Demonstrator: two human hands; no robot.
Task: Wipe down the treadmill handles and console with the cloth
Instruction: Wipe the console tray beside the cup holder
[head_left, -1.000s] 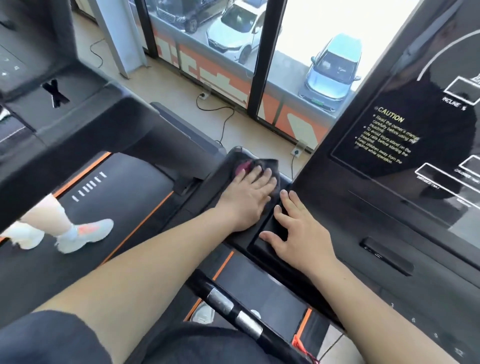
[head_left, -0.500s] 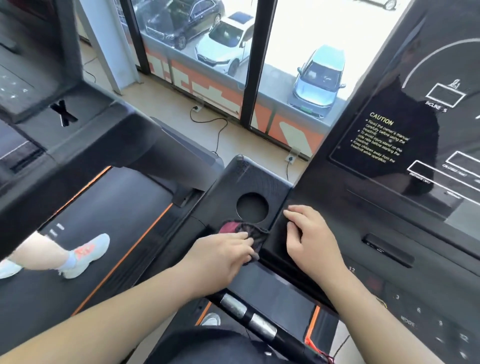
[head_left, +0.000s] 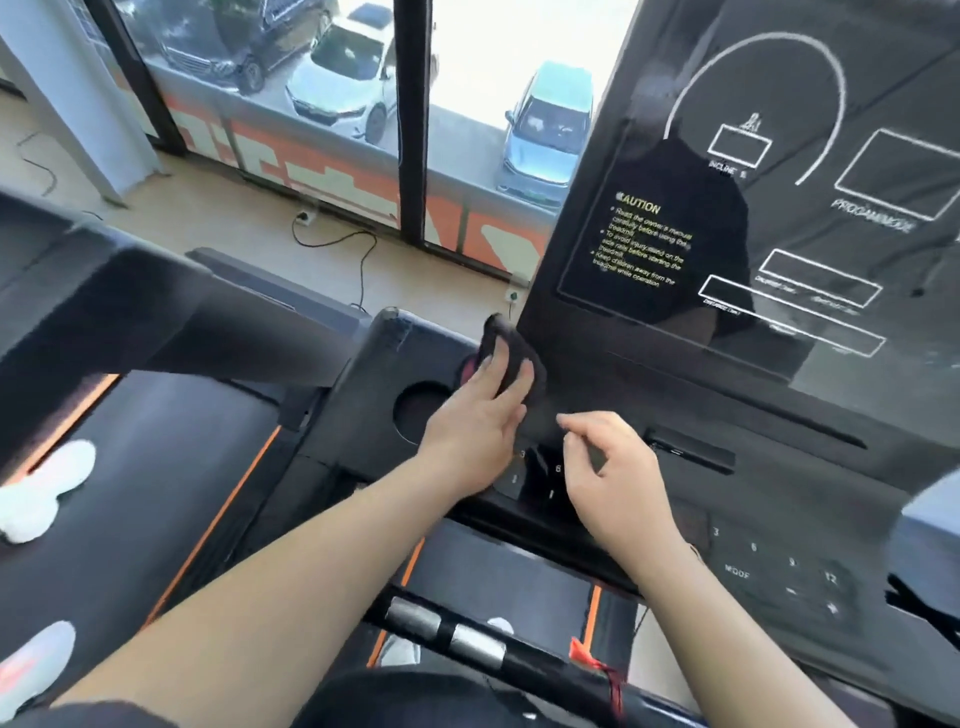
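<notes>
Dark cloth, with a patch of red at its left edge, lies on the treadmill's left console tray, pushed right up against the foot of the upright console screen. In the head view, the left hand lies flat on it, fingers straight, pressing rather than gripping. That probably lets the palm drive the fabric into the corner where tray and screen meet. The round cup holder sits just beside this hand, its right edge partly covered by it.

The right hand is over the small keypad at the console's front edge. Its fingers are loosely curled and nothing shows in them; it looks idle, perhaps steadying the person. Whether it touches the panel cannot be told. The handle bar with its metal grip plates crosses below, apart from both hands.

Most of the cloth is hidden under the fingers. Blur smears both hands and the white shoes on the neighbouring belt. A dark reflection on the screen masks any smudges, and the console's right side is cut off.
</notes>
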